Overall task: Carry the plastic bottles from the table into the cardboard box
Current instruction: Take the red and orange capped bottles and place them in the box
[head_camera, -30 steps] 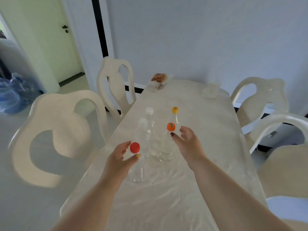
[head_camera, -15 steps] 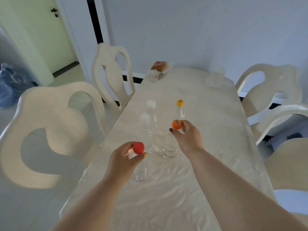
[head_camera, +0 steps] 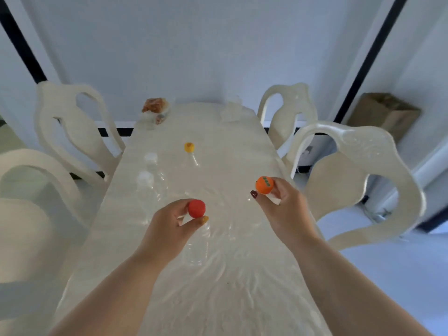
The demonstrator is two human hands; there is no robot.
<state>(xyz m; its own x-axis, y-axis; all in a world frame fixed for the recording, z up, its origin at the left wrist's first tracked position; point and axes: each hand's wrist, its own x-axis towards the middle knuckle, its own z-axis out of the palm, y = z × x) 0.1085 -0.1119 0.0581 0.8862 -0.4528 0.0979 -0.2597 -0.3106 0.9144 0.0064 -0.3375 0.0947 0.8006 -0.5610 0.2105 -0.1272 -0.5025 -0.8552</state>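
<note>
Our left hand (head_camera: 169, 229) pinches the neck of a clear plastic bottle with a red cap (head_camera: 196, 208), and our right hand (head_camera: 282, 209) pinches a clear plastic bottle with an orange cap (head_camera: 264, 184). Both bottles are over the cream marble-patterned table (head_camera: 218, 299); a brown cardboard box (head_camera: 383, 115) stands far right, against the wall.

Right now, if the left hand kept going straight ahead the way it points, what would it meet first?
Probably the nearer clear plastic bottle with the white cap, standing just up and left of the left hand; depth is hard to judge.
</note>
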